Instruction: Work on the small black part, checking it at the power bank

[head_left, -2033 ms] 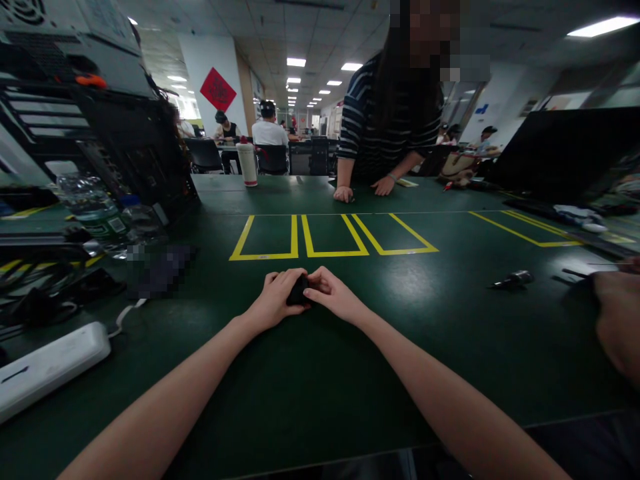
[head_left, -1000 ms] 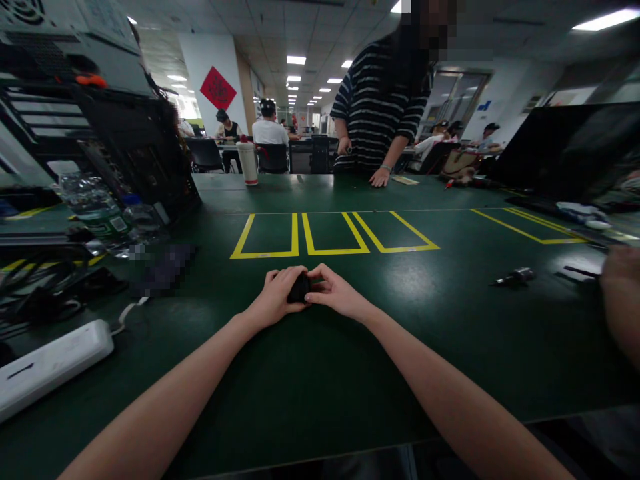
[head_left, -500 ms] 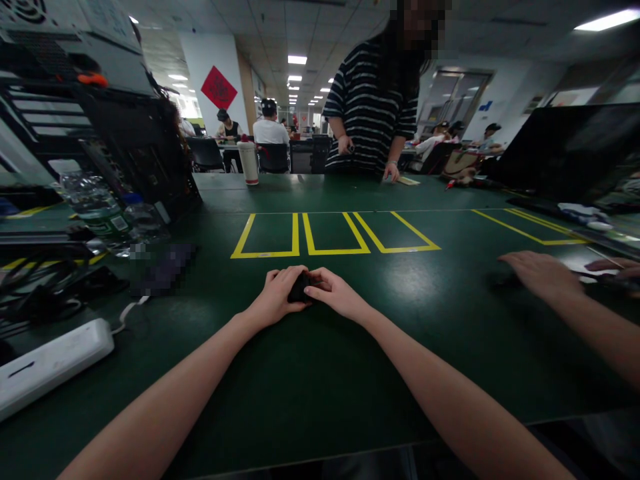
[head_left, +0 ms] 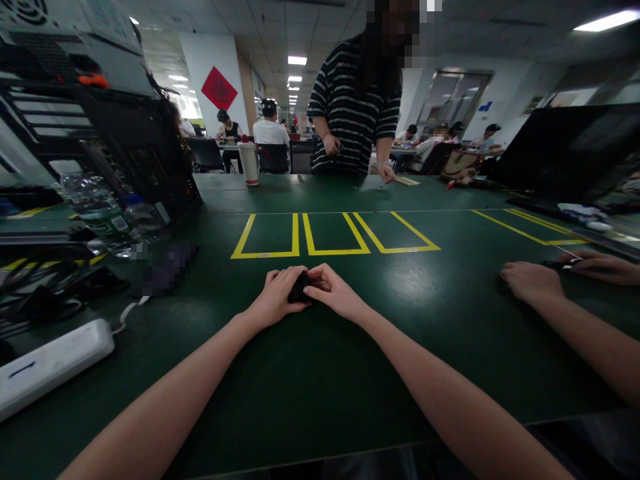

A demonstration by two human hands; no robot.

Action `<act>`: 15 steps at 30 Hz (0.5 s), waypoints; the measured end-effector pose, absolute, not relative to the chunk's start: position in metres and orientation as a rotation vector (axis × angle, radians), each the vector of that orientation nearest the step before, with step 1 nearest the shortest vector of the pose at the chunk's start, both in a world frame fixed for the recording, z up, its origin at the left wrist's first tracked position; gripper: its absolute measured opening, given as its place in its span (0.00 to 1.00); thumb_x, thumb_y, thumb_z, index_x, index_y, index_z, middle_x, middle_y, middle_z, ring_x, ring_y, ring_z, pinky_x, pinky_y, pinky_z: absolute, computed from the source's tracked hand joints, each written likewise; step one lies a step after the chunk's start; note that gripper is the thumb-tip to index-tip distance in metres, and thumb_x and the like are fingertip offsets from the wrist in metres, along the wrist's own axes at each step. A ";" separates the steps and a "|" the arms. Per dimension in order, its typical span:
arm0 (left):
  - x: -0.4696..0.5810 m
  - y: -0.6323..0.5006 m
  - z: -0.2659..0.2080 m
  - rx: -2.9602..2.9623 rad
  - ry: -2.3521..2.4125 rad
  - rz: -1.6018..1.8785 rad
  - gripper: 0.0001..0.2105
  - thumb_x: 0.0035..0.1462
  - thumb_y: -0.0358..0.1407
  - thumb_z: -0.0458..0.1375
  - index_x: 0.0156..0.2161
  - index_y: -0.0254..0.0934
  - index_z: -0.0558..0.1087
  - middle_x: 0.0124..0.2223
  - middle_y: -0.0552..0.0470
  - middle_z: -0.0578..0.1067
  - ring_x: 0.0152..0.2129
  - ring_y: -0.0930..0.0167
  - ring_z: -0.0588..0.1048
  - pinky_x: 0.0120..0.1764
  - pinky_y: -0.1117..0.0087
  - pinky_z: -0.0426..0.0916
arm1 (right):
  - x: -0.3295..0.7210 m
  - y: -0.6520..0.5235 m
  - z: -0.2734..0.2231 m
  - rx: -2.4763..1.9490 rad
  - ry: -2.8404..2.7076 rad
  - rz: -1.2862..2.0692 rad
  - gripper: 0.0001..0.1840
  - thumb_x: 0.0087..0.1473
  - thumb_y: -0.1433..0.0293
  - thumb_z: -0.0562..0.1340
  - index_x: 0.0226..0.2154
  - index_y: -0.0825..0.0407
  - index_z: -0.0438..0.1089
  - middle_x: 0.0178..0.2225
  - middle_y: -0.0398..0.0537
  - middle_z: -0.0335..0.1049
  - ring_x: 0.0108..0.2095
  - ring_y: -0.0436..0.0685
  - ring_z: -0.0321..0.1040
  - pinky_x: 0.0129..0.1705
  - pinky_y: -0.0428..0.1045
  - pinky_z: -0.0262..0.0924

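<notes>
A small black object, too dark for me to tell its kind, sits low over the green table between my two hands. My left hand wraps round it from the left, thumb in front and fingers over the top. From the right, my right hand curls its thumb and fingertips against the same object's right side. Much of the object is hidden by the fingers. Just beyond my hands are yellow tape outlines on the tabletop.
At right, another person's hands work with dark items. Left lie a white power strip, black cables, plastic bottles and a computer case. Across the table stand a cup and a person in a striped shirt.
My hands stay almost in place on the black object. The person across the table has shifted left. The neighbour's hands at right have drawn closer together.
</notes>
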State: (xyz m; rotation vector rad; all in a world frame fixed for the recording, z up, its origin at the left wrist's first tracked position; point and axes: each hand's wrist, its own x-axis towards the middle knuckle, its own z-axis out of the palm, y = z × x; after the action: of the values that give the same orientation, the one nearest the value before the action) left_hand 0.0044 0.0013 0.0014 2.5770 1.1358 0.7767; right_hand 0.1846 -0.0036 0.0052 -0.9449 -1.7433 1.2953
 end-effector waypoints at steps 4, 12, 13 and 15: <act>0.003 0.002 0.001 2.582 1.132 0.771 0.27 0.48 0.36 0.59 0.52 0.42 0.54 0.50 0.49 0.65 0.48 0.62 0.63 0.50 0.58 0.50 | 0.187 -0.002 0.006 -0.952 -1.778 1.358 0.16 0.48 0.65 0.60 0.40 0.50 0.60 0.43 0.47 0.62 0.45 0.56 0.63 0.47 0.57 0.60; 0.003 0.003 0.000 2.591 1.136 0.779 0.26 0.48 0.36 0.59 0.52 0.42 0.54 0.50 0.49 0.65 0.48 0.62 0.63 0.50 0.58 0.51 | 0.189 -0.003 0.008 -0.859 -1.771 1.384 0.13 0.49 0.66 0.60 0.38 0.48 0.59 0.42 0.44 0.62 0.45 0.55 0.64 0.46 0.56 0.61; 0.003 0.002 0.000 2.592 1.133 0.782 0.26 0.48 0.37 0.59 0.52 0.42 0.54 0.50 0.49 0.65 0.48 0.62 0.63 0.50 0.58 0.51 | 0.188 -0.004 0.009 -0.872 -1.765 1.361 0.12 0.49 0.65 0.59 0.38 0.49 0.60 0.41 0.44 0.62 0.44 0.55 0.64 0.45 0.55 0.62; 0.003 0.003 -0.001 2.592 1.130 0.786 0.27 0.48 0.37 0.59 0.52 0.42 0.54 0.50 0.49 0.65 0.48 0.62 0.63 0.50 0.58 0.50 | 0.186 -0.004 0.008 -0.886 -1.758 1.324 0.11 0.50 0.65 0.58 0.38 0.49 0.60 0.42 0.44 0.62 0.44 0.55 0.64 0.45 0.55 0.62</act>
State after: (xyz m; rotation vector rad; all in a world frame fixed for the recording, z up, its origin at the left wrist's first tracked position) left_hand 0.0032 0.0025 -0.0007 2.5924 1.1298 0.7859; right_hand 0.1859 -0.0043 0.0083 -0.8865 -1.7584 1.3244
